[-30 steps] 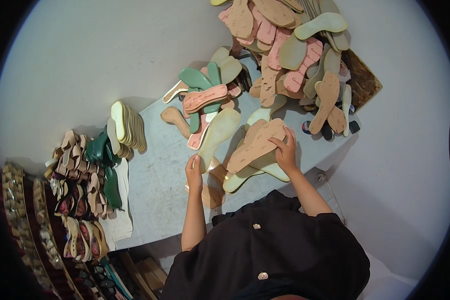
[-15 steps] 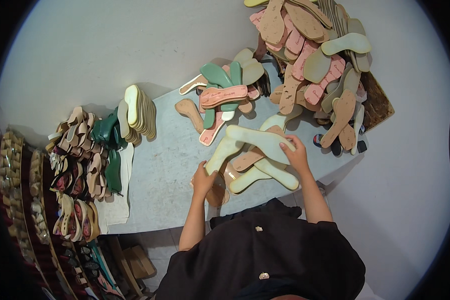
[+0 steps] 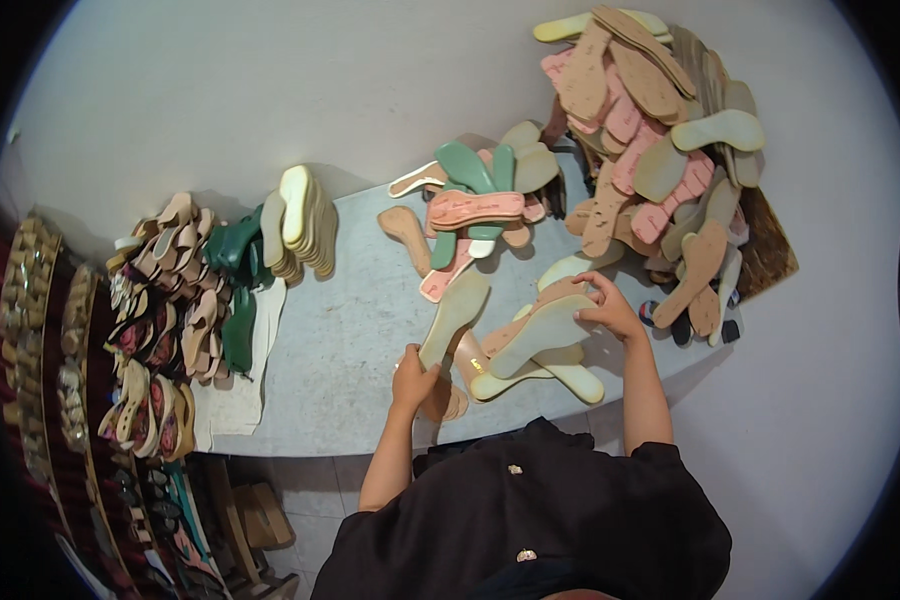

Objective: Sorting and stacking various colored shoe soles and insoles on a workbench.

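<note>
My left hand (image 3: 413, 380) is closed on the lower end of a pale cream insole (image 3: 457, 312), which slants up and away over the table. Fingers bent, my right hand (image 3: 610, 306) grips the wide end of a second cream insole (image 3: 538, 334) between thumb and fingers. Under that one lie a tan insole (image 3: 560, 288) and crossed cream insoles (image 3: 574, 377), partly covered. Between the two hands sits a tan insole with a small gold print (image 3: 471, 362). More brown soles (image 3: 442, 404) rest beside my left wrist.
A grey table (image 3: 335, 390) carries a mixed heap of pink, green and tan insoles (image 3: 475, 205) at the back. High piles of insoles (image 3: 635, 150) fill the far right by a brown board (image 3: 770, 245). A cream insole stack (image 3: 295, 215), green pieces (image 3: 236, 335) and sandals (image 3: 140, 415) stand left.
The two held insoles, which met at their far ends, are now apart. My right hand has turned its insole and brought it lower over the others. The whole view has shifted slightly.
</note>
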`<move>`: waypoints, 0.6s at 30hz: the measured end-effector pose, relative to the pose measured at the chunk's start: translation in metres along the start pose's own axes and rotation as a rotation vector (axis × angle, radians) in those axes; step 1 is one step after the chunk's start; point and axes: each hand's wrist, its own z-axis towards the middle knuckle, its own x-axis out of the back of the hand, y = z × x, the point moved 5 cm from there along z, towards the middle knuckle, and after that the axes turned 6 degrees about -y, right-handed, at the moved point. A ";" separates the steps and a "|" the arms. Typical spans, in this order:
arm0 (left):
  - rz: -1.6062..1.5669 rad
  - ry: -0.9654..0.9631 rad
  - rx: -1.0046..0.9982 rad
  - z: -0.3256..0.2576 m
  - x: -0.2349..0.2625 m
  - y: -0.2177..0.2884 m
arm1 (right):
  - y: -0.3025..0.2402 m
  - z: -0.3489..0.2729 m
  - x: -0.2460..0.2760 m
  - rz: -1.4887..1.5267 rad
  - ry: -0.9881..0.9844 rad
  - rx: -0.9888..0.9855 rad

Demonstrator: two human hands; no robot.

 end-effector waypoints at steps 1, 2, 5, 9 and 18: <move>-0.001 0.017 0.011 -0.002 0.003 -0.005 | -0.003 0.007 -0.005 0.062 0.048 0.054; -0.126 0.051 0.024 -0.004 0.008 -0.010 | -0.008 0.013 -0.011 0.129 0.098 0.107; -0.327 0.155 0.026 -0.014 0.026 -0.024 | -0.010 0.044 -0.041 0.192 0.097 0.169; -0.471 0.265 -0.009 -0.020 0.049 -0.049 | -0.007 0.086 -0.102 0.313 0.121 0.238; -0.319 0.246 0.252 -0.038 0.096 -0.148 | 0.025 0.141 -0.242 0.323 0.191 0.171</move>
